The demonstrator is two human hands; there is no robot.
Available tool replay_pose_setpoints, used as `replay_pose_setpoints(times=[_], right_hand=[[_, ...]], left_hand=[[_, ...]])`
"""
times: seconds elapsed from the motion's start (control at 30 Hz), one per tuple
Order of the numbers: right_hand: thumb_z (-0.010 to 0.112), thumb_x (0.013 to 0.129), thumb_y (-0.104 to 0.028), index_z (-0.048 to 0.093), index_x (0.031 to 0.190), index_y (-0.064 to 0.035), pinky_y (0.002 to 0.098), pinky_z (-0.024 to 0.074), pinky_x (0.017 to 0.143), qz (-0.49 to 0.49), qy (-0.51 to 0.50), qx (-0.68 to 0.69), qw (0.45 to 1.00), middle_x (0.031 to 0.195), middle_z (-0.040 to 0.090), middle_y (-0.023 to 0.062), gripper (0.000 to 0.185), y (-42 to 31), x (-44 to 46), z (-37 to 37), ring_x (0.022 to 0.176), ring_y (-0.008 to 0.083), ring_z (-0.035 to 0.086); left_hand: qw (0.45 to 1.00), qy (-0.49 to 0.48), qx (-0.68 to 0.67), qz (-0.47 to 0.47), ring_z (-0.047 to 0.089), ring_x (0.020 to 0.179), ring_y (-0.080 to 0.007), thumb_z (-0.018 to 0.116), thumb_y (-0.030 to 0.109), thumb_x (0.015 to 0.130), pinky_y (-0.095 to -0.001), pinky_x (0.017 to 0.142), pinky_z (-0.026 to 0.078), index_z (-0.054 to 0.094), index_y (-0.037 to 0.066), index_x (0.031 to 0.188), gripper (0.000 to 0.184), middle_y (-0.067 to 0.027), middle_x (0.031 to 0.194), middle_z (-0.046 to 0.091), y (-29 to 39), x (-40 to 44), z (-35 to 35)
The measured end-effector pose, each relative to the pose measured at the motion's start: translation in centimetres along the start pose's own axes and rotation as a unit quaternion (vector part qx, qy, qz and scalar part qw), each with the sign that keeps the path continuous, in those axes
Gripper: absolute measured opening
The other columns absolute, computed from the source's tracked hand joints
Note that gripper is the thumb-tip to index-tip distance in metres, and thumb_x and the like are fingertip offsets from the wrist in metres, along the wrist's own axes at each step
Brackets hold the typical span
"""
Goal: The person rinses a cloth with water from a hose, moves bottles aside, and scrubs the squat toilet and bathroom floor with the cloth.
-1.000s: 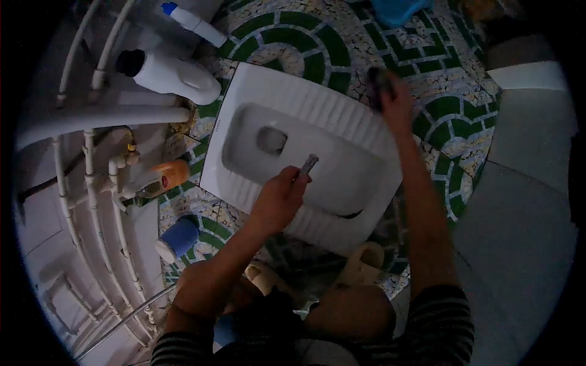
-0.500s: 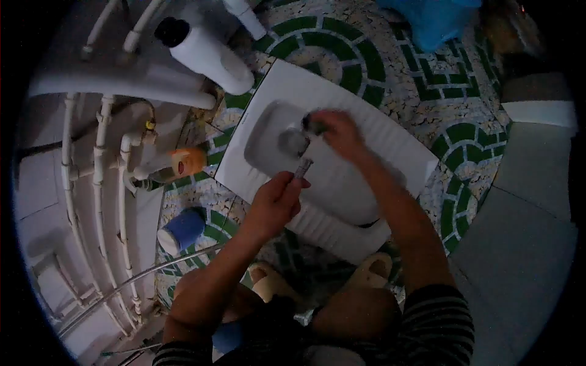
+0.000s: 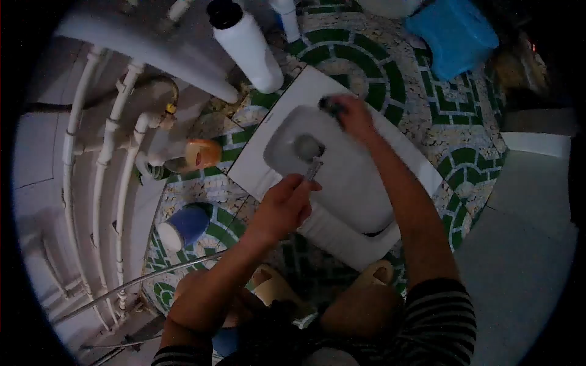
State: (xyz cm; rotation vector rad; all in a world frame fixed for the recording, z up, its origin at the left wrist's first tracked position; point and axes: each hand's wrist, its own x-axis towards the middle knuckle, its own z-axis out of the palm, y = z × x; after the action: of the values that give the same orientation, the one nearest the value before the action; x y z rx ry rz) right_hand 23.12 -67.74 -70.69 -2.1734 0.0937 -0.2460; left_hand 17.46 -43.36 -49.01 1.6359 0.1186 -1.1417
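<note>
My left hand (image 3: 284, 204) is closed around a slim grey tube-like piece (image 3: 314, 167), whose tip sticks out toward the drain hole of a white squat toilet (image 3: 366, 177). What the rest of that piece looks like is hidden in the fist. Over the toilet's upper right edge, my right hand (image 3: 355, 119) is closed on a small dark object (image 3: 331, 105), too dim to name. A shiny metal hose (image 3: 159, 267) runs from the lower left to my left forearm; its end is out of sight behind the arm.
A white bottle with a black cap (image 3: 247, 49) stands beyond the toilet. On the left are an orange-labelled container (image 3: 202, 153), a blue-and-white tub (image 3: 184, 227) and white pipes (image 3: 110, 140). A blue plastic stool (image 3: 452, 36) is at upper right.
My right hand has moved from near the drain up and right to the toilet's far edge with the dark object. My left hand keeps its hold. The whole view has shifted slightly.
</note>
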Motion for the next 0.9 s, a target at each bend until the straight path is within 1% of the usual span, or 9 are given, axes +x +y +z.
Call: replay_pose_setpoints(times=[0.2, 0.3, 0.4, 0.53, 0.63, 0.73, 0.83, 0.87, 0.9], right_hand=[[0.055, 0.072, 0.004, 0.060, 0.109, -0.0110, 0.0396, 0.0449, 0.084, 0.005, 0.162, -0.166, 0.973, 0.109, 0.059, 0.0151, 0.041, 4.9, 2.9, 5.2, 0.097, 0.0327, 0.056], [0.057, 0.072, 0.003, 0.059, 0.113, -0.0133, 0.0392, 0.0453, 0.082, -0.082, -0.064, -0.190, 0.976, 0.109, 0.060, 0.0129, 0.044, -0.1, -0.7, 5.8, 0.096, 0.0310, 0.056], [0.054, 0.076, -0.003, 0.063, 0.105, -0.0097, 0.0399, 0.0448, 0.087, 0.067, -0.322, -0.098, 0.939, 0.109, 0.061, 0.0120, 0.032, -5.3, -2.1, 3.0, 0.103, 0.0291, 0.056], [0.053, 0.077, 0.000, 0.061, 0.110, -0.0080, 0.0363, 0.0459, 0.085, 0.110, -0.058, 0.165, 0.979, 0.105, 0.062, 0.0129, 0.035, -2.1, -3.2, -1.1, 0.098, 0.0273, 0.059], [0.052, 0.075, 0.004, 0.058, 0.113, -0.0065, 0.0336, 0.0452, 0.086, 0.153, 0.146, -0.070, 0.975, 0.104, 0.062, 0.0130, 0.039, 3.1, -5.3, -7.3, 0.100, 0.0273, 0.057], [0.051, 0.074, 0.005, 0.056, 0.115, -0.0072, 0.0354, 0.0432, 0.089, 0.251, 0.148, -0.176, 0.940, 0.106, 0.060, 0.0134, 0.043, 5.8, -9.0, -9.7, 0.103, 0.0310, 0.054], [0.057, 0.079, -0.005, 0.061, 0.111, -0.0110, 0.0383, 0.0437, 0.087, 0.057, 0.149, -0.097, 0.982, 0.104, 0.061, 0.0127, 0.033, 5.0, -14.8, -4.1, 0.098, 0.0324, 0.055], [0.057, 0.081, -0.007, 0.060, 0.112, -0.0104, 0.0388, 0.0427, 0.088, 0.024, 0.069, -0.214, 0.974, 0.109, 0.059, 0.0125, 0.032, 2.1, -16.2, -4.2, 0.102, 0.0318, 0.054], [0.056, 0.082, -0.007, 0.058, 0.114, -0.0100, 0.0393, 0.0414, 0.091, 0.096, -0.044, -0.090, 0.990, 0.112, 0.057, 0.0134, 0.032, 1.8, -17.7, -3.9, 0.106, 0.0314, 0.051]], left_hand=[[1.000, -0.010, -0.026, 0.014, 0.040, 0.051, -0.0061, 0.043, 0.027, 0.095, -0.0216, 0.049, 0.033, 0.058, 0.005, 0.100, 0.026, 0.0019, 0.057, 0.044, -0.8, -0.3, -0.9], [0.999, -0.009, -0.036, 0.022, 0.040, 0.051, -0.0059, 0.043, 0.026, 0.095, -0.0215, 0.048, 0.032, 0.057, 0.005, 0.100, 0.026, 0.0020, 0.056, 0.044, -0.3, -0.5, -1.4], [0.997, -0.027, -0.065, 0.020, 0.039, 0.050, -0.0059, 0.043, 0.026, 0.095, -0.0216, 0.047, 0.031, 0.057, 0.005, 0.100, 0.026, 0.0019, 0.056, 0.043, -0.4, -0.2, -1.2], [0.995, -0.032, -0.056, 0.073, 0.038, 0.048, -0.0061, 0.044, 0.026, 0.095, -0.0219, 0.045, 0.030, 0.057, 0.004, 0.099, 0.026, 0.0019, 0.056, 0.042, -0.3, 0.0, -0.5], [0.997, -0.018, -0.023, 0.074, 0.038, 0.048, -0.0062, 0.045, 0.026, 0.095, -0.0219, 0.045, 0.030, 0.057, 0.004, 0.098, 0.025, 0.0022, 0.056, 0.041, 0.0, -0.4, 1.0], [0.999, -0.040, -0.001, 0.035, 0.038, 0.048, -0.0061, 0.045, 0.025, 0.095, -0.0220, 0.045, 0.030, 0.057, 0.004, 0.097, 0.024, 0.0026, 0.056, 0.040, 0.4, -0.5, 2.4], [0.997, -0.052, 0.024, 0.047, 0.038, 0.048, -0.0060, 0.045, 0.024, 0.095, -0.0221, 0.045, 0.030, 0.057, 0.004, 0.097, 0.024, 0.0027, 0.056, 0.040, 0.1, 0.0, 4.0], [0.998, -0.048, 0.031, 0.037, 0.038, 0.048, -0.0061, 0.045, 0.025, 0.095, -0.0220, 0.045, 0.030, 0.057, 0.003, 0.097, 0.025, 0.0027, 0.056, 0.040, -0.1, 0.1, 4.6], [0.998, -0.047, 0.040, 0.027, 0.038, 0.048, -0.0061, 0.045, 0.025, 0.095, -0.0219, 0.045, 0.030, 0.057, 0.003, 0.097, 0.025, 0.0027, 0.056, 0.040, -0.2, 0.2, 5.3]])
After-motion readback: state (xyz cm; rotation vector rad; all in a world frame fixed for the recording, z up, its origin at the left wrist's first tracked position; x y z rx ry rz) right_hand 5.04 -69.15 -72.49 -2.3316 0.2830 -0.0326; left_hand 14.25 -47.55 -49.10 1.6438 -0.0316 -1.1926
